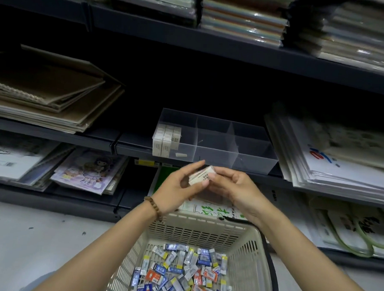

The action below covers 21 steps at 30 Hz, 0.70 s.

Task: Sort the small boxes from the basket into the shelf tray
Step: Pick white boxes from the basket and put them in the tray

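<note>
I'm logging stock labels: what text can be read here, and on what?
"PAPE": on the white packet behind the basket, cut off.
Green characters beside it: unreadable.
Too small: labels of the small boxes in the basket.
Blurred: held box, yellow shelf tag, tote bag.

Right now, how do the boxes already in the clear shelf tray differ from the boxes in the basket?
The tray boxes are all pale cream and stand packed in neat rows at the left end of the clear tray; the basket boxes are blue, orange, yellow and white and lie jumbled. The tray boxes fill part of one compartment; the basket boxes spread across the basket floor. Both are small rectangular packs.
</note>
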### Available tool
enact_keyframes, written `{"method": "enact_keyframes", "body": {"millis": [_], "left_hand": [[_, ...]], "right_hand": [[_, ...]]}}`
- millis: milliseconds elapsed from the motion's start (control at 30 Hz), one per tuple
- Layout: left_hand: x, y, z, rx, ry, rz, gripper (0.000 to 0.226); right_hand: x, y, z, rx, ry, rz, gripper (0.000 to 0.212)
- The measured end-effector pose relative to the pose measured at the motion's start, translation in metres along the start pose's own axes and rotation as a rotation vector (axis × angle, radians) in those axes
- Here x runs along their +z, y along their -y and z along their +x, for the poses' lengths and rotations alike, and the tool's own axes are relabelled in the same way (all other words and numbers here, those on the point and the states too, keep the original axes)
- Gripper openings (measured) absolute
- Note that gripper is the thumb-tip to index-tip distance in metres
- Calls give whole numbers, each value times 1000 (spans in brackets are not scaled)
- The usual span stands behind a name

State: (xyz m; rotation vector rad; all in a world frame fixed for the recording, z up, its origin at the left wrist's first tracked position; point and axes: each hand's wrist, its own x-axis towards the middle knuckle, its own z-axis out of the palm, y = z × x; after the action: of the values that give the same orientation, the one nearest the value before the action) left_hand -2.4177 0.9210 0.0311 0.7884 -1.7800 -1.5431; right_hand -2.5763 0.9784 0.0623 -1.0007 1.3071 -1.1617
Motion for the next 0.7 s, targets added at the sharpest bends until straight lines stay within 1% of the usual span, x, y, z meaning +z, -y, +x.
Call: {"method": "enact_keyframes", "body": {"millis": [67, 133, 200, 267, 333, 367, 500, 600, 700], "left_hand": [[-10, -3, 8, -8, -120, -83, 51], [-22, -6, 17, 10, -202, -105, 49], [-34, -7, 24, 59, -286, -93, 46], [-50, -4, 31, 95, -422, -69, 42], [-65, 4, 35, 84, -536, -38, 41], [-71, 8, 37, 63, -562, -20, 43], [-78, 23, 40, -16, -557, 18, 45], [-80, 27, 42, -13, -545, 42, 39], [-80, 28, 43, -4, -544, 20, 35]], "right_hand": [[3, 10, 15, -20, 22, 0, 23], [6, 23, 32, -53, 75, -39, 23], [10, 36, 53, -90, 120, -109, 25], [14, 50, 75, -118, 122, -199, 27], [16, 61, 95, -120, 119, -289, 31], [17, 64, 104, -120, 126, -346, 31], [19, 63, 133, -95, 147, -607, 25], [21, 61, 142, -48, 151, -659, 26], [24, 63, 143, -55, 152, -695, 27]]}}
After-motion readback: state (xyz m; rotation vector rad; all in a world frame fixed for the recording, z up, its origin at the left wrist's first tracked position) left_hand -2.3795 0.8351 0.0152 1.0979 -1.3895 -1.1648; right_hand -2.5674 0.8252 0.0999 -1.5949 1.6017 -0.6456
